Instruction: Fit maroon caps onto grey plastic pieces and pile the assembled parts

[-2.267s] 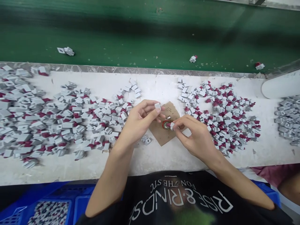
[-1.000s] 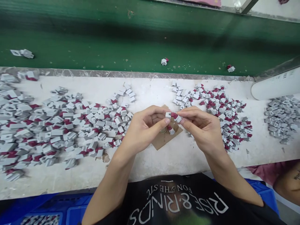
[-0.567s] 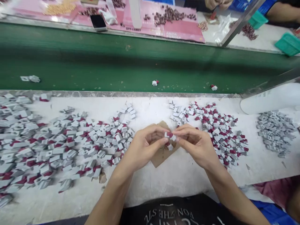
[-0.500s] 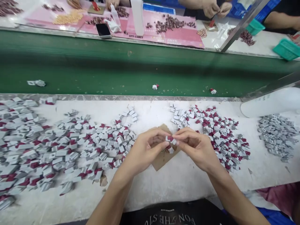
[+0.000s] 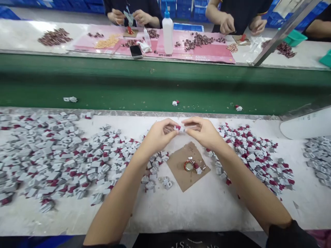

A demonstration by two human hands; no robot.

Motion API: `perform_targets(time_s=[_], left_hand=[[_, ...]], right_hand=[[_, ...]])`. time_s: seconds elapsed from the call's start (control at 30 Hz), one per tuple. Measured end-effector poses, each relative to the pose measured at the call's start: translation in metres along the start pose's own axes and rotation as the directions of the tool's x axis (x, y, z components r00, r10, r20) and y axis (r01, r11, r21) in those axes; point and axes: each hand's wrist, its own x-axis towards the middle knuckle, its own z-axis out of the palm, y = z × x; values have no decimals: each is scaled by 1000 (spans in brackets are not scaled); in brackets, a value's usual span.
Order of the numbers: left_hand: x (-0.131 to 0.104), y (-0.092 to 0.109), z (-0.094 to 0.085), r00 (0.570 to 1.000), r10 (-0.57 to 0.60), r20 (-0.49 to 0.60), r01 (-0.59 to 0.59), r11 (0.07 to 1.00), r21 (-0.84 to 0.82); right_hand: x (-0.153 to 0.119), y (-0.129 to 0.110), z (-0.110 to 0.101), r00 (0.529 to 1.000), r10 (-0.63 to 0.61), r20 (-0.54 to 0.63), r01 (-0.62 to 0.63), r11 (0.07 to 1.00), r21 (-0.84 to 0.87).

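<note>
The head view shows a small white-and-dark-red piece raised above the white bench, in the narrow space between the two hands. The left hand pinches it, with the thumb tip against its lower side and the index finger over its top, so that the piece pokes out past these fingertips toward the right hand. The right thumb and index finger are slightly parted, their tips just beside the piece's pale right end; the view is too blurred to tell whether they grip or only touch it. Nearer the person than the hands, a brown cardboard square lies on the bench, bearing a red-rimmed round cap and, just right of it, another white-and-red piece. A wide heap of pieces spreads on the left, and a smaller heap lies beyond the right forearm. Across the green belt, which carries a few loose pieces, stands a white bottle with a blue top.
</note>
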Motion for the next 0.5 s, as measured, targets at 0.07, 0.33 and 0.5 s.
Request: perform_targets(time_s=[0.07,0.33,0.5], left_hand=[[24,-8,-21,978,-73,-194,79,997,26],[104,-49,-91,766,-190,-614,316,943,103],[117,-69,-111,731,-219,-647,446,870,209]], right_hand=[[39,-3,11,993,21,-112,-45,976,-212],[141,-18,80,979,126,-158,-194,804,-562],[133,-12,66,988,51,-146,-117,864,-489]])
